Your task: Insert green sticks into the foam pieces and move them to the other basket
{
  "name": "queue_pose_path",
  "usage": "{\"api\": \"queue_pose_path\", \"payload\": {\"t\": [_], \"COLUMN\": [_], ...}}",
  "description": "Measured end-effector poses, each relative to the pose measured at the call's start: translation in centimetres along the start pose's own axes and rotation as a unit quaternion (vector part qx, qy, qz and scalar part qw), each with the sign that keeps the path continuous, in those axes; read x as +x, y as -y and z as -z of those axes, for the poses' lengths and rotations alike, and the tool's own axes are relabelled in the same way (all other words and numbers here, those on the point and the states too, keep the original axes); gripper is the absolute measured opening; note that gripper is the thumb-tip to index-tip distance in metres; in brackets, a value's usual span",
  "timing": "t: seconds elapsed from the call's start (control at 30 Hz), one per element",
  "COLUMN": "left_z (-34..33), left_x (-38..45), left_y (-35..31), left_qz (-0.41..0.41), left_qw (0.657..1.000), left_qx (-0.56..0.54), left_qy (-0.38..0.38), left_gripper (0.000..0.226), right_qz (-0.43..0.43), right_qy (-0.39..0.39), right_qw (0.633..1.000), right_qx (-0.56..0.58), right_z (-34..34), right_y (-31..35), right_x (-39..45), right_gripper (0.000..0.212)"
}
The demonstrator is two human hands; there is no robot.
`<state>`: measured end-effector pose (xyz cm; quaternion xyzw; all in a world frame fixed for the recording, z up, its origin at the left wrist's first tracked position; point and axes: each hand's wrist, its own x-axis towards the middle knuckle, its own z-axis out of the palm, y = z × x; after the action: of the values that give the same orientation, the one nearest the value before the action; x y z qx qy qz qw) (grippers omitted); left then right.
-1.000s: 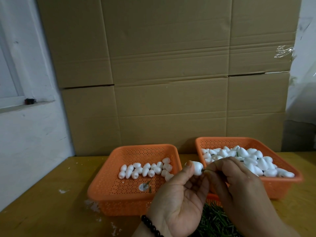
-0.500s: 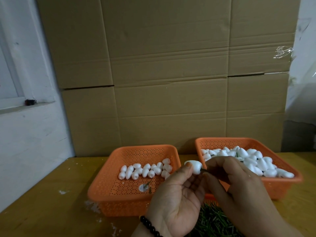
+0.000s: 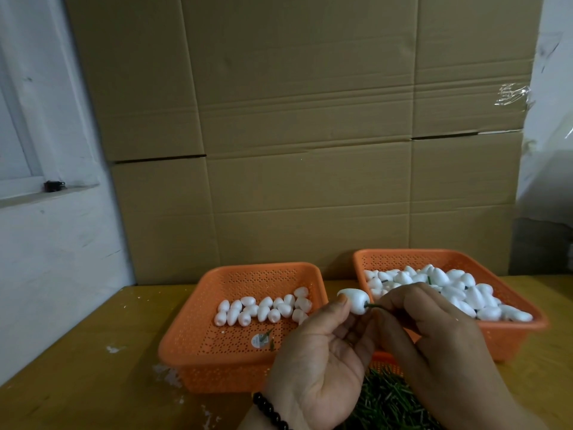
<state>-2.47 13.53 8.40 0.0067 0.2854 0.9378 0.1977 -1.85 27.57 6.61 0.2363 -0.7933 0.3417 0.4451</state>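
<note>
L hand [image 3: 319, 364], palm up w/ a black bead bracelet [image 3: 269, 411] at the wrist, pinches a white foam piece [image 3: 355, 302] btwn thumb and fingers; R hand [image 3: 434, 339] pinches a green stick [image 3: 376, 306] whose tip sits in the foam's end. Below the hands lies a pile of green sticks [image 3: 387, 401]. Beyond, on the wooden table [image 3: 77, 352]: left orange basket [image 3: 198, 346] w/ a row of foam pieces [image 3: 263, 308], right orange basket [image 3: 511, 330] heaped w/ more foam pieces [image 3: 449, 290], some showing green sticks; cardboard boxes [image 3: 310, 119] stacked behind.
</note>
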Motion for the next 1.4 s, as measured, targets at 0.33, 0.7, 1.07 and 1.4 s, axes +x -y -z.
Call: {"api": "queue_pose_path", "payload": {"t": [0.33, 0.7, 1.07, 1.4], "left_z": [0.4, 1.0, 1.2, 1.5], "left_x": [0.4, 0.7, 0.3, 0.2], "left_y": [-0.1, 0.6, 0.5, 0.1], "left_qz": [-0.027, -0.208, -0.382, -0.334], "left_qw": [0.999, 0.954, 0.784, 0.781], "left_qx": [0.027, 0.211, 0.489, 0.525], "left_qy": [0.01, 0.048, 0.013, 0.044], "left_gripper": [0.026, 0.035, 0.047, 0.048], "right_qz": [-0.007, -0.031, 0.011, -0.157], "right_qy": [0.006, 0.021, 0.081, 0.084], "right_qw": [1.0, 0.999, 0.996, 0.942], "right_qx": [-0.008, 0.022, 0.042, 0.286], "right_z": [-0.1, 0.3, 0.5, 0.1], "right_y": [-0.4, 0.2, -0.2, -0.3], "right_x": [-0.2, 0.1, 0.5, 0.3], "right_gripper": [0.015, 0.031, 0.047, 0.025]}}
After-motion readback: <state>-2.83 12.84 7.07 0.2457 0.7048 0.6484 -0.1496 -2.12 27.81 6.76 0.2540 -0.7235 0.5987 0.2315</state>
